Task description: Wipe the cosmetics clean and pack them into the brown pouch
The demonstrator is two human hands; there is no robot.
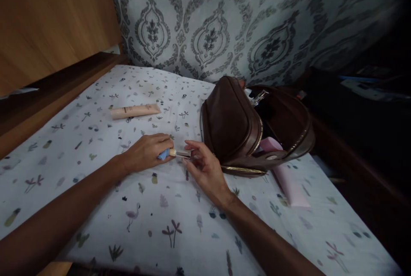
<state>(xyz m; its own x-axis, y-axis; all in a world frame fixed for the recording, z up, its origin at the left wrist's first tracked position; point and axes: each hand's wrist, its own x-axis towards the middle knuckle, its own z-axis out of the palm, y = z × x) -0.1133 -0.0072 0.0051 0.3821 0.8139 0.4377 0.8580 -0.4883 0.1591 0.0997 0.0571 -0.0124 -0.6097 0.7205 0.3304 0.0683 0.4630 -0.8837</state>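
Observation:
My left hand (146, 152) rests on the patterned sheet (96, 147), fingers curled round a small blue item (163, 154) with a pale tip. My right hand (205, 169) meets it from the right, fingertips pinching a thin shiny tube (183, 153) that joins the blue item. Both hands lie just left of an unzipped brown leather bag (234, 126), whose mouth shows a pink pouch (271, 145) and small items.
A beige cosmetic tube (135, 111) lies on the sheet behind my left hand. A pink flat item (290, 184) lies right of the bag. A wooden headboard (48, 23) stands at left, patterned wallpaper behind, and dark clutter at right.

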